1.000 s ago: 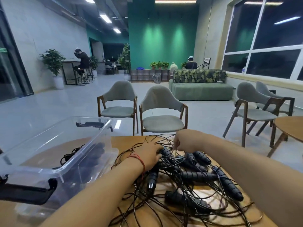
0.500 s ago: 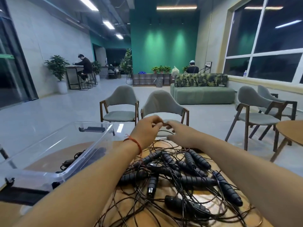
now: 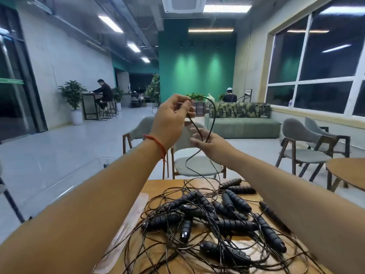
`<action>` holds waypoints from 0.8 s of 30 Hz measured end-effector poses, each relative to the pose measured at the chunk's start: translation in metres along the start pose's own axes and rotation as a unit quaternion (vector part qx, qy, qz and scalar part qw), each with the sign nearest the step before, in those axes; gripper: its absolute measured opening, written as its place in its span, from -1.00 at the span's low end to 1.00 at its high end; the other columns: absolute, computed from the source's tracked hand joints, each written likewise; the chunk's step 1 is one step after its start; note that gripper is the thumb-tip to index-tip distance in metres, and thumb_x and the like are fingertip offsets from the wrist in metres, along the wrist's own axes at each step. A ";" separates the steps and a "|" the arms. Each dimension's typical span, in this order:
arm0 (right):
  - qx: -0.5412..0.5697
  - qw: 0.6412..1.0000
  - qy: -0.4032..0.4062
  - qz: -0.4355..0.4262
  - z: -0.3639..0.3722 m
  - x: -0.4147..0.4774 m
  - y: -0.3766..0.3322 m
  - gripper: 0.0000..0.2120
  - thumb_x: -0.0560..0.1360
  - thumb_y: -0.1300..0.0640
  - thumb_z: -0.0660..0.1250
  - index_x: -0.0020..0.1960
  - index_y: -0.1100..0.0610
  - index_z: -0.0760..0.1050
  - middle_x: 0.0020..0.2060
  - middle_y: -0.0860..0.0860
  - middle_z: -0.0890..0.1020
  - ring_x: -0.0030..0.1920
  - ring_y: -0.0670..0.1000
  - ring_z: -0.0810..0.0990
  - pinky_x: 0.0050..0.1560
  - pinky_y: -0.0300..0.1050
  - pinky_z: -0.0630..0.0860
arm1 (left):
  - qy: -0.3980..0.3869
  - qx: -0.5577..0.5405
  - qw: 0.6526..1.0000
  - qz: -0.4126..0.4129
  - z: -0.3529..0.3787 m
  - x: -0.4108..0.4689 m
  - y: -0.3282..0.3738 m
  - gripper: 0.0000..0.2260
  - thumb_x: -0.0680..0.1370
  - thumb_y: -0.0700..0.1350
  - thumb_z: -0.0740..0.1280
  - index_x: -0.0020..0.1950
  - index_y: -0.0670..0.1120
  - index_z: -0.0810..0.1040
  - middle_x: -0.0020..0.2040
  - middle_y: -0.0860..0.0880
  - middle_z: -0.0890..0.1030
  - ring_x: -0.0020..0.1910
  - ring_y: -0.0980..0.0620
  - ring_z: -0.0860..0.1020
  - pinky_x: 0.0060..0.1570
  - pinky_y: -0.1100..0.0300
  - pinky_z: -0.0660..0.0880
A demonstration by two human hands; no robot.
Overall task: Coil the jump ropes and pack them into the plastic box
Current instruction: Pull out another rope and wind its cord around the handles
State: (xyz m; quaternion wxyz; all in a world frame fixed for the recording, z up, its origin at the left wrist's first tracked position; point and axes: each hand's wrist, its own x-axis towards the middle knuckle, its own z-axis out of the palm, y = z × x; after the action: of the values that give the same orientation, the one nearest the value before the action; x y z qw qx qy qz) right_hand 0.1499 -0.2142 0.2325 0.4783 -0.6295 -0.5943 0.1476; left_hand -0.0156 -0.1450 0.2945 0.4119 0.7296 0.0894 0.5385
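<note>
A tangle of jump ropes (image 3: 215, 220) with black ribbed handles and thin dark cords lies on the wooden table (image 3: 158, 186). My left hand (image 3: 171, 119) is raised high above the pile, fingertips pinched on a loop of one rope's cord (image 3: 212, 115). My right hand (image 3: 205, 143) is lower and to the right, fingers loosely apart, with the same cord running across its palm and down to the pile. The clear plastic box (image 3: 65, 180) stands at the left, mostly hidden behind my left forearm.
Two grey chairs (image 3: 197, 165) stand just beyond the table's far edge. A second round wooden table (image 3: 347, 173) and more chairs (image 3: 304, 147) are at the right. A green sofa (image 3: 243, 123) and seated people are far back.
Both hands left the pile and rose, lifting one cord. The left hand went highest with the loop; the right hand slid lower along it. The view tilted upward.
</note>
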 end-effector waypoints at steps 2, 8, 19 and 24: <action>-0.031 0.999 0.027 -0.004 -0.003 0.006 -0.008 -0.72 0.74 -0.04 0.29 0.16 0.13 0.67 -0.06 0.04 0.72 -0.09 -0.03 0.63 0.06 -0.10 0.55 | 0.008 -0.002 1.000 0.003 0.000 0.004 0.007 -0.90 0.75 -0.13 0.28 0.15 -0.04 0.59 0.03 -0.10 0.72 0.04 -0.04 0.74 0.04 -0.03 0.71; 0.088 0.991 0.082 0.056 -0.018 0.013 -0.057 -0.42 0.76 -0.12 0.17 -0.25 0.21 0.60 -0.24 0.23 0.75 -0.31 0.12 0.68 -0.31 -0.13 0.57 | -0.079 0.011 0.990 -0.115 -0.002 -0.004 -0.002 -0.48 0.63 -0.18 0.32 0.59 -0.11 0.31 0.43 -0.04 0.50 0.39 0.00 0.49 0.35 0.07 0.49; 0.304 0.947 0.083 0.066 -0.029 0.019 -0.066 -0.43 0.62 -0.30 0.34 0.14 0.25 0.59 0.05 0.19 0.74 0.01 0.13 0.72 -0.03 -0.04 0.70 | -0.153 -0.104 0.942 -0.281 0.028 -0.048 -0.049 -0.62 0.76 0.08 0.23 -0.19 -0.07 0.46 -0.40 -0.03 0.52 -0.40 -0.04 0.55 0.20 -0.34 0.61; 0.135 0.966 -0.196 0.099 -0.005 -0.011 -0.033 -0.28 0.58 -0.47 0.23 0.40 0.11 0.55 0.23 0.07 0.70 0.30 0.14 0.64 0.35 0.15 0.53 | 0.000 -0.202 0.929 -0.310 0.028 -0.015 -0.027 -0.65 0.78 0.05 0.18 -0.16 -0.05 0.44 -0.44 0.07 0.35 -0.53 0.11 0.33 -0.37 0.15 0.42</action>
State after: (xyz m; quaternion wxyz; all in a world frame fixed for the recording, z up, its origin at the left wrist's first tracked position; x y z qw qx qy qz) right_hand 0.1307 -0.2315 0.2563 0.4159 -0.5741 -0.5854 0.3933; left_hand 0.0106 -0.1500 0.2627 0.6969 0.5671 0.2006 0.3905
